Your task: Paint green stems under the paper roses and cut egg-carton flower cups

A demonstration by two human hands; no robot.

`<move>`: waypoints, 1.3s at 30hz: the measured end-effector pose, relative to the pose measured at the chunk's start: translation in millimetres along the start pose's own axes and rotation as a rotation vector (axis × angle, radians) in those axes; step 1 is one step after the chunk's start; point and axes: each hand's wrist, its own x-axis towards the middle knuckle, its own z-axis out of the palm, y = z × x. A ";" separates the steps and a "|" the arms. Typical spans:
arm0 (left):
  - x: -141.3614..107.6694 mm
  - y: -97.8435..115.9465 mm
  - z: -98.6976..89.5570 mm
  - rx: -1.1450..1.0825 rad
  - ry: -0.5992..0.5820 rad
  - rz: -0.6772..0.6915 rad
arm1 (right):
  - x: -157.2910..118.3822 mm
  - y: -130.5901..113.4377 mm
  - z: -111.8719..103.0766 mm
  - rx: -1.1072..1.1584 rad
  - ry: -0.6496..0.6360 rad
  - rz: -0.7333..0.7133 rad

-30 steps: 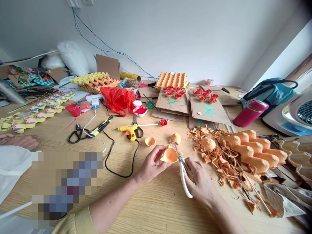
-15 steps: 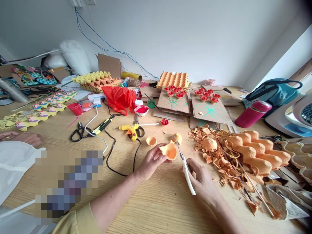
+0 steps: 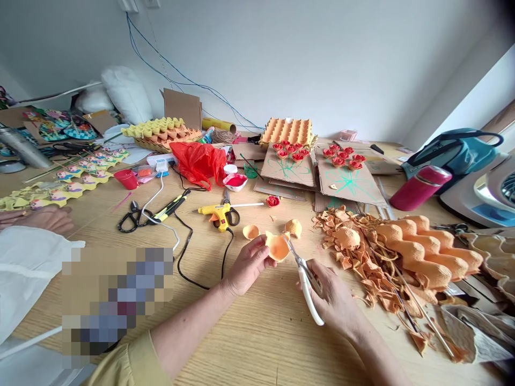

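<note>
My left hand [image 3: 248, 267] pinches an orange egg-carton cup [image 3: 278, 247] with an uneven rim, its hollow tipped towards me. White-handled scissors [image 3: 309, 295] are in my right hand [image 3: 336, 300], fingers through the grips, and their blades meet the cup's right edge. Just behind lie two more cut cups: a small one [image 3: 251, 231] standing hollow side up and another [image 3: 293, 228] lying rounded side up. A yellow glue gun [image 3: 219, 216] rests beyond my left hand, near a red paper flower [image 3: 272, 201].
Orange scraps [image 3: 364, 262] and an egg tray [image 3: 428, 249] lie at the right, near a pink bottle [image 3: 420, 187]. Cardboard panels [image 3: 350, 182] bearing red flowers stand behind. Black scissors [image 3: 131, 217], a cable and a red bag [image 3: 197, 163] are left; another person's hand [image 3: 50, 219] rests far left.
The scissors' blades have moved left and down onto the cup's right edge. My left hand has turned the cup slightly. The view has shifted a little.
</note>
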 end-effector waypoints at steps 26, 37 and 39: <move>-4.3 3.6 1.2 0.133 -0.086 -0.032 | -2.0 -3.0 1.3 -0.061 0.002 -0.027; -2.5 0.4 -3.0 0.139 -0.053 0.016 | -4.0 3.1 4.7 -0.094 0.016 -0.016; -3.7 1.9 -2.7 0.214 -0.060 0.031 | -3.4 1.3 5.1 -0.103 0.013 -0.006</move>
